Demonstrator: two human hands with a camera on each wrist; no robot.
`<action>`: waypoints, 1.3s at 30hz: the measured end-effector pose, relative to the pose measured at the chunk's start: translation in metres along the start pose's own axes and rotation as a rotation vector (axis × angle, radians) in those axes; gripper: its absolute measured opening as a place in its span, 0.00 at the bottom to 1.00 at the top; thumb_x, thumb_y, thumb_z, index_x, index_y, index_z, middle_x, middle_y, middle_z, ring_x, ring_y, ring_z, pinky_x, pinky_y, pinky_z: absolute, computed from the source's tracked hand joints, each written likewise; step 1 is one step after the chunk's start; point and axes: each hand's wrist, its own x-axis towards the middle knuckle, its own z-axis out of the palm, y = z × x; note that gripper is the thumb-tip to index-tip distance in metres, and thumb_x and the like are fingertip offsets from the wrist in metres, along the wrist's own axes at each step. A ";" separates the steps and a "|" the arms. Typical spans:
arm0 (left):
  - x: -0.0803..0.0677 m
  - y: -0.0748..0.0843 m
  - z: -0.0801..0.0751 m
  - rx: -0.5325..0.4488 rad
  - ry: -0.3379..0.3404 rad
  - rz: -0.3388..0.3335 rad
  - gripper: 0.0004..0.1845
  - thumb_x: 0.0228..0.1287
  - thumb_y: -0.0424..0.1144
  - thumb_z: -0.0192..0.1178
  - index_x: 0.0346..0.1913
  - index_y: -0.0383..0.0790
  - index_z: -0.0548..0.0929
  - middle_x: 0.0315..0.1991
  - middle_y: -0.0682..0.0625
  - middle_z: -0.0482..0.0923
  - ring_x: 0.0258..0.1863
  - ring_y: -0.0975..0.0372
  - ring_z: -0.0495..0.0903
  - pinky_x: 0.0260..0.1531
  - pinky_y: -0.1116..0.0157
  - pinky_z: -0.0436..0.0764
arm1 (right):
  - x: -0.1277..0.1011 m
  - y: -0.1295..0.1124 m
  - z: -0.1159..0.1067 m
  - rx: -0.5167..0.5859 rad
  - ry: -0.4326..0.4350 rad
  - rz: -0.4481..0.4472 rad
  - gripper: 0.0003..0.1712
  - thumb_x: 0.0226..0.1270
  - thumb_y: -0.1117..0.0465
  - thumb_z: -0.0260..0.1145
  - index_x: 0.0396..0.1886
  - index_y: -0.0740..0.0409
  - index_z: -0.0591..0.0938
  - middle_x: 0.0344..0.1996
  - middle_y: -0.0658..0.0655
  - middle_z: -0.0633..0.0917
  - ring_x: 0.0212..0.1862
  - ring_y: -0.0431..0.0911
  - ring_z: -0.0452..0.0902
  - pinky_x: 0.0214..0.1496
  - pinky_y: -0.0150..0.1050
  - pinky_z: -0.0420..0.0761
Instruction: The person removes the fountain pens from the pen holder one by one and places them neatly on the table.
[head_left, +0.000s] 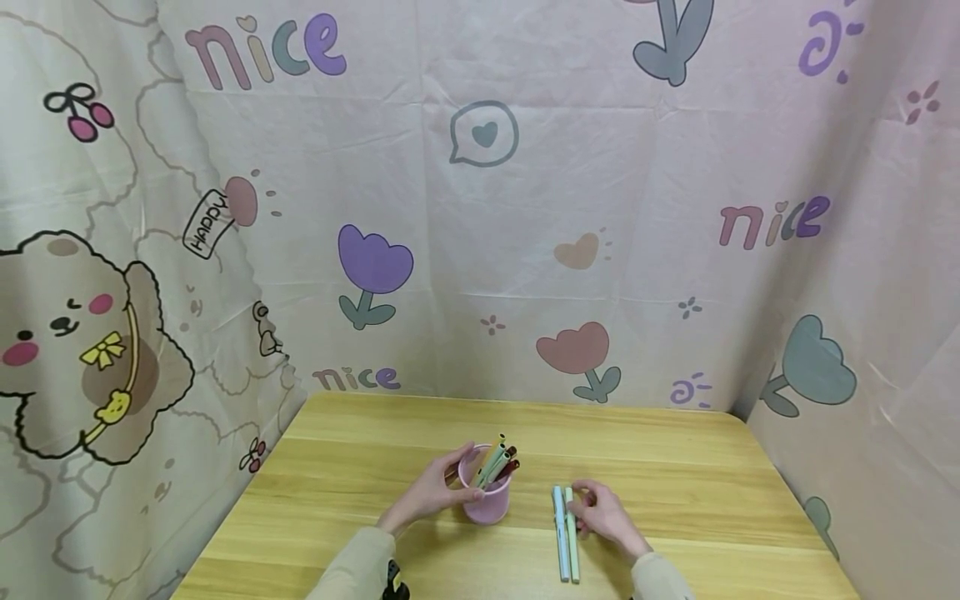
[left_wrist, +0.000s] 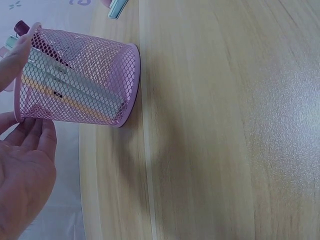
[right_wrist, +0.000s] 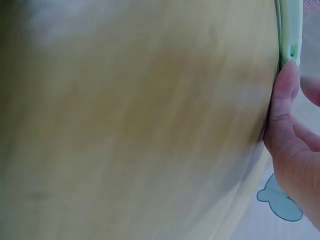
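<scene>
We see the left hand curled around the pink wire-mesh pen cup, which stands upright mid-table on the light wooden table and holds several pens. Just right of the cup lie a pale blue pen and a pale green pen side by side; the right hand touches the green one with bent fingertips, not yet gripping. A nudge could roll both pens away, and the tall, loaded cup might tip if jostled.
</scene>
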 end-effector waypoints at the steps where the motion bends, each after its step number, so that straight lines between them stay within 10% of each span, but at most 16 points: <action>1: 0.000 0.000 0.000 0.000 0.001 -0.001 0.49 0.60 0.40 0.72 0.75 0.22 0.54 0.75 0.26 0.58 0.72 0.35 0.65 0.72 0.43 0.67 | 0.000 0.000 0.000 0.000 -0.003 -0.002 0.33 0.64 0.70 0.65 0.65 0.82 0.66 0.28 0.55 0.73 0.26 0.44 0.77 0.26 0.38 0.89; 21: 0.000 -0.001 0.002 -0.008 -0.006 -0.007 0.50 0.59 0.39 0.72 0.75 0.22 0.54 0.74 0.26 0.58 0.72 0.34 0.64 0.73 0.41 0.66 | -0.008 -0.006 -0.006 -0.011 -0.008 -0.058 0.33 0.67 0.68 0.64 0.66 0.79 0.64 0.34 0.58 0.75 0.25 0.45 0.78 0.26 0.38 0.89; 39: 0.001 -0.002 0.000 0.005 -0.004 0.000 0.49 0.60 0.39 0.72 0.75 0.23 0.55 0.75 0.27 0.58 0.72 0.34 0.64 0.73 0.41 0.66 | -0.002 -0.050 0.013 -0.099 0.245 -0.268 0.18 0.59 0.70 0.70 0.50 0.64 0.81 0.41 0.56 0.80 0.40 0.40 0.75 0.38 0.27 0.80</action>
